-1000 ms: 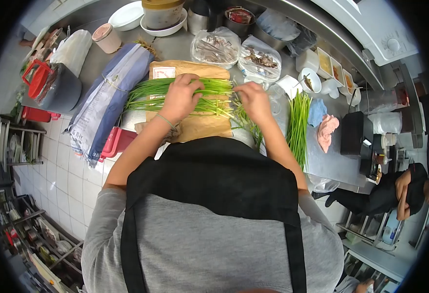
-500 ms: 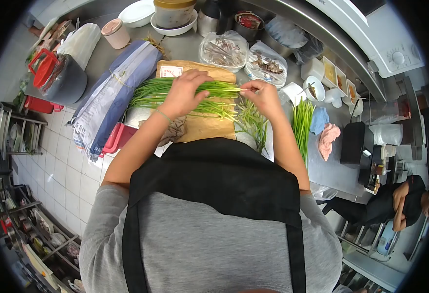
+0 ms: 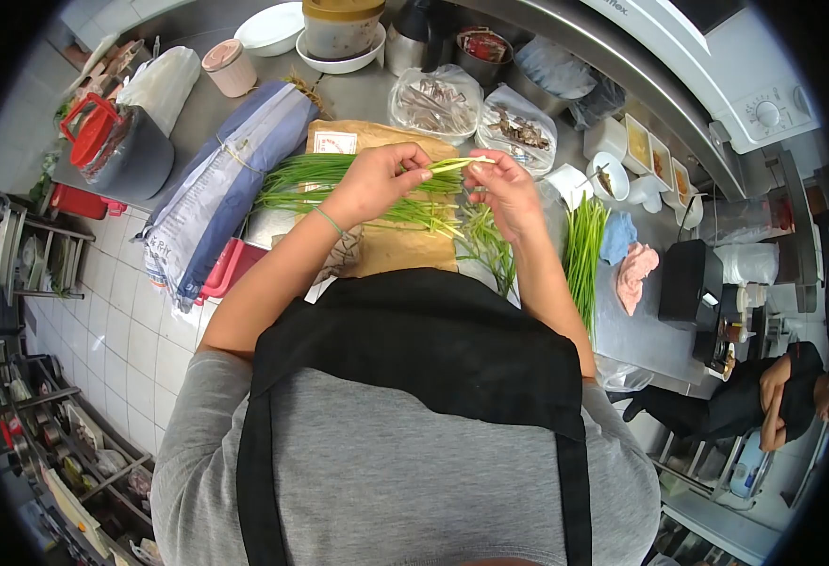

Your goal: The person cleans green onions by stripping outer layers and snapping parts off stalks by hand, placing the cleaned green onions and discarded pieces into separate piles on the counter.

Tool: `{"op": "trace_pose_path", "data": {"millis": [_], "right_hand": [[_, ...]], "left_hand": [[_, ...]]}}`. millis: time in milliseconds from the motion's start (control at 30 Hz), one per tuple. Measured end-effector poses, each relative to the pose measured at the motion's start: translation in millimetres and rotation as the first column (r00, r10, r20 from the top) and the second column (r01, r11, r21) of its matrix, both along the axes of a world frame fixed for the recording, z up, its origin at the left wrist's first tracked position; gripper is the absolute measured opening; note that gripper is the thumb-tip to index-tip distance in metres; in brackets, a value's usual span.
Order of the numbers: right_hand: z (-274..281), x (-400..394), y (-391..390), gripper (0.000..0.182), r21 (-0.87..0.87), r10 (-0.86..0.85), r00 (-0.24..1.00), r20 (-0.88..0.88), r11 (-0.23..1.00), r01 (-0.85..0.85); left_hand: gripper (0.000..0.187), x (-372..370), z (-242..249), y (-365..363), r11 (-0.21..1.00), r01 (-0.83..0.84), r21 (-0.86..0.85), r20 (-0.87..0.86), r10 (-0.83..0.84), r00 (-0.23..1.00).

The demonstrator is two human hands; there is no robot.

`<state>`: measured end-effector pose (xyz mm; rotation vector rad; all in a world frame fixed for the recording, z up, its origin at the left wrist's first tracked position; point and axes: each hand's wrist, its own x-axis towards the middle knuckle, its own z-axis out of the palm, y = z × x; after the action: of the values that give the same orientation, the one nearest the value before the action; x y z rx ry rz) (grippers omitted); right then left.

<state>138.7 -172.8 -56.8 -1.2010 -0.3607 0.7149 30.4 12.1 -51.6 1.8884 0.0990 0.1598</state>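
Left hand [image 3: 381, 184] has shifted from lying over the green stalks [image 3: 306, 174] to pinching some, right hand [image 3: 509, 193] pinching their pale ends [image 3: 456, 164]

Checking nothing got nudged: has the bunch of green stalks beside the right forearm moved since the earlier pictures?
No, the bunch lies about as before relative to the pink cloth.

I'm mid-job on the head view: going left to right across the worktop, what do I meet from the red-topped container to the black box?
Red-topped container, wrapped bundle, left hand, stalks between the hands, right hand, separate green bunch, pink cloth, black box.
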Motion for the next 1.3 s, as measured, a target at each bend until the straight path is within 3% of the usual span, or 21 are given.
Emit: {"op": "trace_pose_path", "data": {"millis": [67,300,467,667,1000,1100,1300], "right_hand": [[-2,-3,5,0.018,0.026,0.015,0.999,-0.032,1.000,-0.014],[-1,-6,7,0.013,0.082,0.047,0.997,-0.055,0.996,-0.042],[-3,-11,10,0.010,0.111,-0.055,0.996,-0.071,0.992,0.063],[-3,-18,13,0.011,0.035,-0.174,0.985,0.007,0.984,0.174],[4,-19,18,0.014,0.077,-0.248,0.969,0.014,0.966,0.247],[7,-27,19,0.011,0.068,-0.192,0.979,-0.069,0.978,0.197],[-3,-30,23,0.011,-0.022,-0.119,0.992,0.043,0.993,0.119]], "left_hand": [[0.012,0,3,-1,0.997,0.012,0.081,-0.025,-0.010,1.000],[0.016,-3,13,-2,0.964,0.039,-0.263,-0.179,-0.088,0.980],[0.018,-1,13,-4,0.950,0.056,-0.307,-0.191,-0.120,0.974],[0.018,1,10,0,0.918,-0.053,-0.394,-0.228,-0.042,0.973],[0.016,-2,11,-1,0.927,0.004,-0.374,-0.231,-0.097,0.968],[0.015,-1,10,-1,0.929,-0.030,-0.368,-0.207,-0.051,0.977],[0.017,-3,18,-10,0.956,-0.014,-0.294,-0.201,-0.048,0.978]]}}
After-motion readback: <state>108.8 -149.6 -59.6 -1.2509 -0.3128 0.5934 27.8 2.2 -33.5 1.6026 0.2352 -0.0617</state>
